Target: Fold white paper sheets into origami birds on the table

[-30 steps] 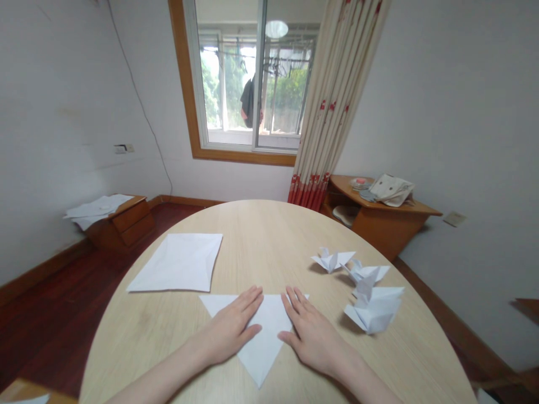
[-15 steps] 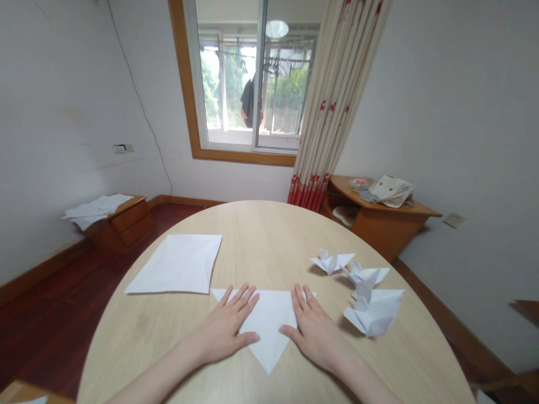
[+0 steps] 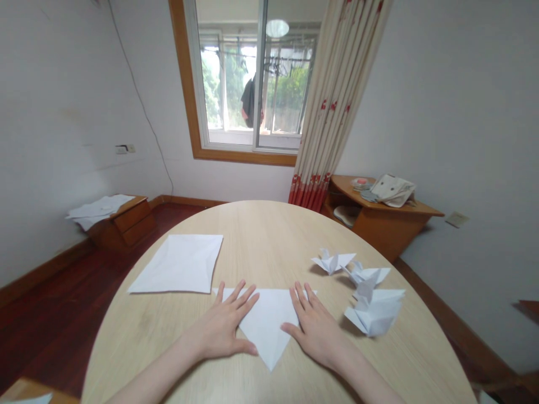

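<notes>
A white sheet of paper folded into a triangle (image 3: 269,325) lies on the round table, its long edge away from me and its point toward me. My left hand (image 3: 225,322) rests flat over its left part, fingers spread, the thumb near the left slanting edge. On the right part lies my right hand (image 3: 314,322), also flat with fingers stretched out. The paper's two far corners are partly covered by my fingers. To the right stand three folded paper birds (image 3: 379,311), close to one another.
Flat square white paper (image 3: 179,264) lies at the table's left. The round wooden table (image 3: 269,224) has its far edge near a curtain (image 3: 332,112). A wooden cabinet (image 3: 130,219) with papers stands left; a corner desk (image 3: 383,224) with a cloth bag stands right.
My left hand has shifted slightly, its thumb sliding a little toward me and its fingers spreading more. My right hand and the folded paper stay nearly the same.
</notes>
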Demonstrator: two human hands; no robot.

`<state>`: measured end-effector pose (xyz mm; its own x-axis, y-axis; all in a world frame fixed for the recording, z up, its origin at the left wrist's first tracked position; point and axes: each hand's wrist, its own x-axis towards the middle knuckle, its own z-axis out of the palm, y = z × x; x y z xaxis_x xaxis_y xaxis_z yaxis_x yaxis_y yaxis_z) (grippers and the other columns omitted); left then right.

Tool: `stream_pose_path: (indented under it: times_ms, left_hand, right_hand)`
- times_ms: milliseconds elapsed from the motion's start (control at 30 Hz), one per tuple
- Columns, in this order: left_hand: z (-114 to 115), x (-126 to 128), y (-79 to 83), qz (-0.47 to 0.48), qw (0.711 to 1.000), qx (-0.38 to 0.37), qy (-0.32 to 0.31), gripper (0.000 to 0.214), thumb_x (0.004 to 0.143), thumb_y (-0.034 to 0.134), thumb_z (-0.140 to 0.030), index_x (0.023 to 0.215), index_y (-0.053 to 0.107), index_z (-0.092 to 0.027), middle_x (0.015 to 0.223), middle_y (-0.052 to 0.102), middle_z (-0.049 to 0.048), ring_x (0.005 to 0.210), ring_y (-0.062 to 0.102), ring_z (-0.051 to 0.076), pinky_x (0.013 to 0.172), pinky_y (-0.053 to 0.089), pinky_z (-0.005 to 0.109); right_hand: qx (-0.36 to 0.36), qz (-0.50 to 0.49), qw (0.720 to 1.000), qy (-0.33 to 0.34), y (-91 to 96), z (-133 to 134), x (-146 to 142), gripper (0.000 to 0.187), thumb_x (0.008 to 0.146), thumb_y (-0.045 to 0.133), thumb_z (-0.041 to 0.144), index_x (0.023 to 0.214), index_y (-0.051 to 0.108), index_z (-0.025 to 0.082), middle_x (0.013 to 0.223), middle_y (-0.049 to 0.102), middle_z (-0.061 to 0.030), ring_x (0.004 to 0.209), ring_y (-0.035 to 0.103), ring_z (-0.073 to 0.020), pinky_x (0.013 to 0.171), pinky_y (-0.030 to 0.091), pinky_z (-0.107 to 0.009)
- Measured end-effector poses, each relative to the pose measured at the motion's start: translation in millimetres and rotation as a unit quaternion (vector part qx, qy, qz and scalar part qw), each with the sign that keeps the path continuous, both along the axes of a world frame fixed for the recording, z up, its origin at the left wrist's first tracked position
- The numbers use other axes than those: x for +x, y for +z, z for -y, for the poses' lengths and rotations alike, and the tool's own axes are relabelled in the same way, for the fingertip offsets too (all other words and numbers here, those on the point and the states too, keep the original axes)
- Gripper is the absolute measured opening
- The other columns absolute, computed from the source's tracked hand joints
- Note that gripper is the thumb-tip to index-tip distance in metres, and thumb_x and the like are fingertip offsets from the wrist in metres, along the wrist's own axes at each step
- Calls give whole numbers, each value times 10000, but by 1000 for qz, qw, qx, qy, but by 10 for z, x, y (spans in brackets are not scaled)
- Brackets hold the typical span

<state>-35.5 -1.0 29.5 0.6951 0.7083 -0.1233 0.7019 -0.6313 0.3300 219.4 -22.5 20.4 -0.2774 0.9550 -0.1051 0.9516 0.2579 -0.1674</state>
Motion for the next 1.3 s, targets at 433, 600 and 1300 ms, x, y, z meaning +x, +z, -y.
stream_pose_path:
  times_ms: [433,600,1300]
  left_hand:
    - [-70,-2,-63,40,998,47,-25,972,734,515,-768,1491,240,-224,1519,257,176,1410,246,315,1145,151,570]
    - [-118,-33,-101,72,994,69,-40,874,773,484,-716,1475,295,-232,1488,352,154,1380,326,300,1136,258,516]
    - [-63,-54,32,110,988,105,-21,594,807,531,-227,1392,430,-218,1364,552,80,1241,523,270,1070,389,449]
  right_hand:
    - [26,-50,994,93,-55,-35,69,667,969,354,507,1485,246,97,1544,172,-150,1439,111,-250,1170,178,-485]
    - [-17,-77,988,130,48,-37,80,761,906,434,606,1495,219,174,1554,187,-114,1442,127,-247,1178,149,-474]
    - [63,-76,989,114,28,-77,110,611,815,374,104,1423,416,153,1428,473,-99,1325,429,-214,1111,339,-443]
